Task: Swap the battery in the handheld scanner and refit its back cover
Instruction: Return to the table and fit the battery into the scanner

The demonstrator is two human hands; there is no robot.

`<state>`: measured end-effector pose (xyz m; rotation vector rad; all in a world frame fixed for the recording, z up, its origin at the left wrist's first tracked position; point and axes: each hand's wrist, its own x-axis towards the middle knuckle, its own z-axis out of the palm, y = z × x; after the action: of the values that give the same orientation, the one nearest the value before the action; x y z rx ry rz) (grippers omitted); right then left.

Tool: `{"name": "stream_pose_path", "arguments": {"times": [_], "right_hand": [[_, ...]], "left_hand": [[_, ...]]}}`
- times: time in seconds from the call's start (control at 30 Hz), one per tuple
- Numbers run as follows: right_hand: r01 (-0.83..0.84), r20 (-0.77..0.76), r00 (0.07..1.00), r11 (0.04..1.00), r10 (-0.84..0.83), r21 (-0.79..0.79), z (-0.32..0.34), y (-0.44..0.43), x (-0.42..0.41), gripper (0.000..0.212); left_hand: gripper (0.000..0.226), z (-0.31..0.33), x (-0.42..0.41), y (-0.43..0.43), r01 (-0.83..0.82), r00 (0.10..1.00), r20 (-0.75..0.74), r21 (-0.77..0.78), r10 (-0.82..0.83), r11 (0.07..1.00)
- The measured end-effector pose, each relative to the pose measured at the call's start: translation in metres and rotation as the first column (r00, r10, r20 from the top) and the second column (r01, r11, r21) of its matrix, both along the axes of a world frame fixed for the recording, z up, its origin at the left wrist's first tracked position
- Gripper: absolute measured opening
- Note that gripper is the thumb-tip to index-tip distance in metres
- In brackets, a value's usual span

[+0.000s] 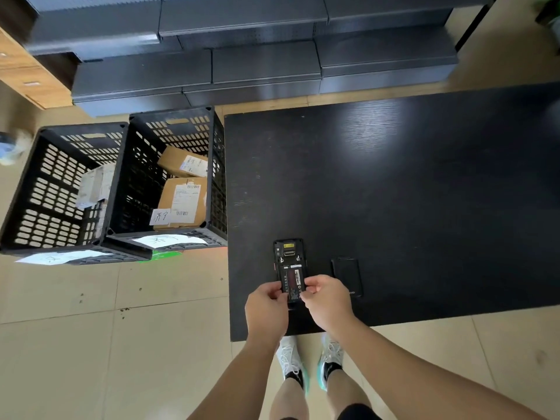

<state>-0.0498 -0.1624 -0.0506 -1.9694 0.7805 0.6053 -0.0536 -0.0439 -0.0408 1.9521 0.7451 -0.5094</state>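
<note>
The black handheld scanner (288, 256) lies face down near the front left of the black table (394, 192), its back cover off. A black battery (291, 280) with a red and white label sits in or over its open bay. My left hand (266, 310) pinches the battery's lower left edge. My right hand (325, 301) pinches its lower right edge. The black back cover (347, 275) lies flat on the table just right of the scanner, partly hidden by my right hand.
Two black slotted crates (127, 183) stand on the tiled floor left of the table, holding cardboard parcels (181, 201). Grey metal shelving (242, 62) lies stacked behind. My feet in white shoes (309, 362) stand at the table's front edge.
</note>
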Motion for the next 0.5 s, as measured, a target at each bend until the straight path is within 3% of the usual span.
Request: {"name": "stream_pose_path", "arguments": {"times": [0.17, 0.5], "right_hand": [[0.099, -0.006, 0.995, 0.994, -0.099, 0.04, -0.0071, 0.0019, 0.0028, 0.022], [0.118, 0.005, 0.993, 0.993, -0.119, 0.027, -0.0092, 0.0005, 0.0065, 0.021]], "left_hand": [[0.022, -0.0045, 0.0036, -0.001, -0.032, 0.999, 0.014, 0.035, 0.031, 0.999], [0.021, -0.0076, 0.0084, -0.0041, -0.035, 0.999, 0.029, 0.12, 0.032, 0.992]]}}
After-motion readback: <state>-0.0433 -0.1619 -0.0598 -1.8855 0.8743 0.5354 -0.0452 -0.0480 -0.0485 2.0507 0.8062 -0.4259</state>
